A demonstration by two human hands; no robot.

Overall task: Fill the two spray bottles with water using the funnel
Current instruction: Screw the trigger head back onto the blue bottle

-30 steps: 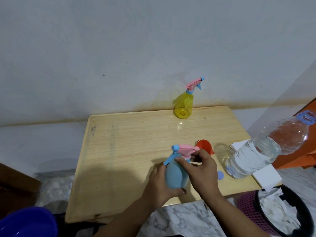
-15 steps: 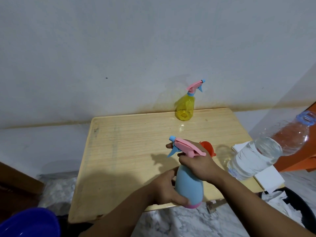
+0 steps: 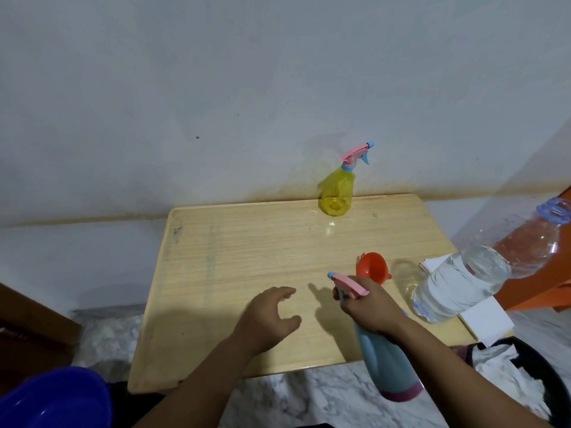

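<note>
Left hand (image 3: 265, 316) has let go of the blue spray bottle (image 3: 386, 362) and now hovers over the desk (image 3: 231, 242), fingers loosely spread, holding nothing. Right hand (image 3: 367, 307) alone grips the bottle at its neck under the pink trigger, lifted and tilted off the desk's near edge. Orange funnel (image 3: 370, 267) sits just behind it; yellow spray bottle (image 3: 336, 193) stays at the back edge, water bottle (image 3: 472, 273) to the right.
</note>
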